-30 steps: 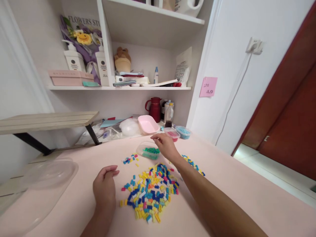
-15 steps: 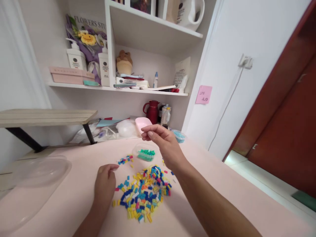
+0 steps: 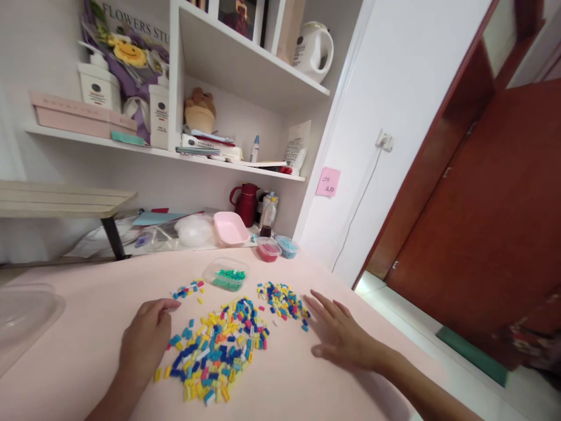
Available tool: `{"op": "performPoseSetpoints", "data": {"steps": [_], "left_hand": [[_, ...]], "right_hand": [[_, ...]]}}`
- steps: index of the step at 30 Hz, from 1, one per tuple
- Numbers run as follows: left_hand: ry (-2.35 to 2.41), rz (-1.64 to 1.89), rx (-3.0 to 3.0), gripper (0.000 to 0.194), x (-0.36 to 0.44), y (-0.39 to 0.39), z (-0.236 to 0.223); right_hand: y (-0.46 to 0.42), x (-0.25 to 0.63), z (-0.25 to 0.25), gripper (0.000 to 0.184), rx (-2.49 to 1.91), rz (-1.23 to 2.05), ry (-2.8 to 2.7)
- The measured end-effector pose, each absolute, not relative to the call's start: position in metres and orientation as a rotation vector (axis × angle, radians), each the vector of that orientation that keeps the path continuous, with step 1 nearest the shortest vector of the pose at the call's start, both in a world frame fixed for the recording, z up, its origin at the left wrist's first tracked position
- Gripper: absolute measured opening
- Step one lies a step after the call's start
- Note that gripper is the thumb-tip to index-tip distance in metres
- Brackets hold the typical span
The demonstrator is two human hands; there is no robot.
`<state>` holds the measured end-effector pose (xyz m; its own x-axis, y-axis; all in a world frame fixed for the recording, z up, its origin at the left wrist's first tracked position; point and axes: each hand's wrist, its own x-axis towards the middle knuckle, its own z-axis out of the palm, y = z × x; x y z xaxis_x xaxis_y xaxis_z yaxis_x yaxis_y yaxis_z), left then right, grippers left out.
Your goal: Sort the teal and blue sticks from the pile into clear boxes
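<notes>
A big heap of small coloured blocks (image 3: pixel 219 345), mostly yellow, blue and pink, lies on the pink table (image 3: pixel 280 386). My left hand (image 3: pixel 146 339) rests at the heap's left edge with fingers curled, holding nothing. My right hand (image 3: pixel 342 336) lies flat on the table, fingers spread, just right of a smaller pile of blocks (image 3: pixel 283 298). A clear tub with green blocks (image 3: pixel 227 276) stands behind the heap. A tiny cluster of blocks (image 3: pixel 188 288) lies to the tub's left.
Behind stand a pink tray (image 3: pixel 231 228), a tub of red pieces (image 3: pixel 268 248), a tub of blue pieces (image 3: pixel 287 245), a red jug (image 3: pixel 245 202) and bottles. A clear lid (image 3: pixel 21 313) lies far left. Shelves hang above; a red-brown door (image 3: pixel 482 222) stands right.
My right hand has dropped from above the green tub and come down flat on the table to the right. The view has swung right. My left hand has stayed put.
</notes>
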<state>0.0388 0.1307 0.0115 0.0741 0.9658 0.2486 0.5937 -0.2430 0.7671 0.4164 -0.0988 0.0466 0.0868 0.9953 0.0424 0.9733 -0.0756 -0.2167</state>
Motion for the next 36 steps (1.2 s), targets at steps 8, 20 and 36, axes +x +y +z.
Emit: {"op": "performPoseSetpoints", "data": {"steps": [8, 20, 36], "left_hand": [[1.637, 1.001, 1.909, 0.036, 0.038, 0.129, 0.015], [1.666, 0.797, 2.070, 0.038, 0.044, 0.115, 0.026], [1.644, 0.844, 2.063, 0.038, 0.048, 0.111, 0.028]], "right_hand": [[-0.032, 0.412, 0.034, 0.078, -2.253, 0.266, -1.829], [0.034, 0.355, 0.033, 0.058, -1.884, 0.238, -2.165], [0.026, 0.292, 0.023, 0.072, -1.500, 0.164, -2.290]]}}
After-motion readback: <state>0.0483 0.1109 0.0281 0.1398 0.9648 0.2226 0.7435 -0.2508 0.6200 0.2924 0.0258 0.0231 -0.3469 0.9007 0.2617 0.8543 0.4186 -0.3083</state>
